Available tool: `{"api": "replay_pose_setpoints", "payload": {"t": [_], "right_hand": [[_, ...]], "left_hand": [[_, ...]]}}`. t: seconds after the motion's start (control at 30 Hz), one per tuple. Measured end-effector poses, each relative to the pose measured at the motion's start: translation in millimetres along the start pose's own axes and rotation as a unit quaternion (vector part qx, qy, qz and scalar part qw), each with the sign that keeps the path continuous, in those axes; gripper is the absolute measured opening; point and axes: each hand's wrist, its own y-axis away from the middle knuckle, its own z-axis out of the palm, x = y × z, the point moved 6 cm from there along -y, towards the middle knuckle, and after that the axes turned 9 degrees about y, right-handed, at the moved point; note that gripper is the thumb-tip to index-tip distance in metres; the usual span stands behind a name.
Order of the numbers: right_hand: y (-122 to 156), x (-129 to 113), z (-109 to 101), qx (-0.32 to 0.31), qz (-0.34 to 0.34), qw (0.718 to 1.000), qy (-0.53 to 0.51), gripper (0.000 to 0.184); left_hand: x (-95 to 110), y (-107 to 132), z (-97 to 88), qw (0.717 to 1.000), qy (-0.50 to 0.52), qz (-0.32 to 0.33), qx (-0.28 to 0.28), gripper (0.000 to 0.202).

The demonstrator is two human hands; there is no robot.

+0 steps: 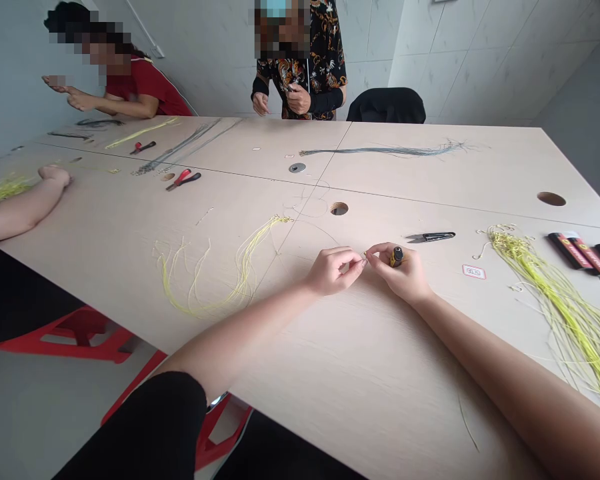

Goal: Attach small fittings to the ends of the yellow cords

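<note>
My left hand point(334, 270) and my right hand point(403, 270) meet fingertip to fingertip over the table, both pinched closed. A tiny gold-coloured piece point(365, 255) shows between the fingertips, too small to make out fully. A thin pale line point(325, 230) curves away across the table behind my left hand. Tucked in my right hand is a short black-and-yellow tool point(397, 256), its end sticking up between the fingers. Thread snips point(433, 237) lie beyond my right hand. Left of my hands rests a curved bundle of yellow lines point(245, 273).
A thick bundle of yellow lines with hooks point(545, 280) lies at right, beside red-and-black packs point(573, 250) and a small label point(474, 272). Holes point(551, 199) pierce the tabletop. Red-handled pliers point(183, 179) and grey line bundles point(380, 151) lie farther off. Other people sit around the table.
</note>
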Motion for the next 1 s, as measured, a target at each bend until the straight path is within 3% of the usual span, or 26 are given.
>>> {"api": "replay_pose_setpoints", "payload": {"t": [0.3,0.6,0.7,0.8,1.0], "right_hand": [[0,-1,0,-0.005,-0.004,1.0,0.005,0.024],[-2,-1,-17,0.065,-0.017,0.998,-0.01,0.019],[-9,0,-35,0.12,0.006,0.99,-0.071,0.019],[-18,-11,-61,0.195,-0.001,0.965,-0.173,0.019],[-19,-51,-141,0.345,-0.031,0.902,-0.258,0.022]], "left_hand": [[-3,0,-1.9,1.0,0.009,-0.019,-0.008,0.02],[-8,1,-1.4,0.998,-0.045,-0.035,-0.039,0.019],[-11,0,-1.3,0.993,-0.099,-0.046,-0.045,0.017],[-17,-1,-4.1,0.982,-0.165,-0.083,-0.032,0.014],[-24,-3,-6.6,0.969,-0.204,-0.135,-0.04,0.015]]}}
